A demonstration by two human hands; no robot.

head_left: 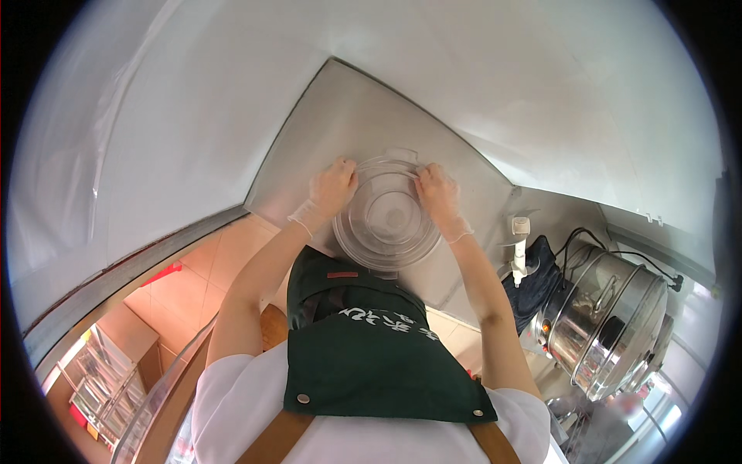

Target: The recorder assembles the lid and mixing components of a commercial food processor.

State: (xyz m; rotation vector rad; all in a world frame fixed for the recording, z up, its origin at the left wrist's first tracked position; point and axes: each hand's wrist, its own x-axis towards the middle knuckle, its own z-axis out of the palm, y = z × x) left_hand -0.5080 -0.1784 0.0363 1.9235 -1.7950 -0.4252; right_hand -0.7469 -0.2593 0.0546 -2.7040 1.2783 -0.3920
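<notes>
A round, see-through plastic container (390, 216) rests on the stainless steel counter (340, 100), in front of my chest. Concentric rings show on it, and a small tab sticks out at its far edge. Whether a separate lid covers it I cannot tell. My left hand (335, 186), in a clear disposable glove, has its fingers curled at the far left rim. At the far right rim, my right hand (439, 197), gloved the same way, pinches the edge. Both forearms reach in from below, on either side of a dark green apron (379, 363).
White walls (502, 85) meet behind the counter. To the right are a white pump dispenser (520, 243), a dark cloth (533, 282) and a large shiny metal drum-shaped appliance (607, 309) with black cables. A rack (104, 379) stands at lower left, beyond the counter.
</notes>
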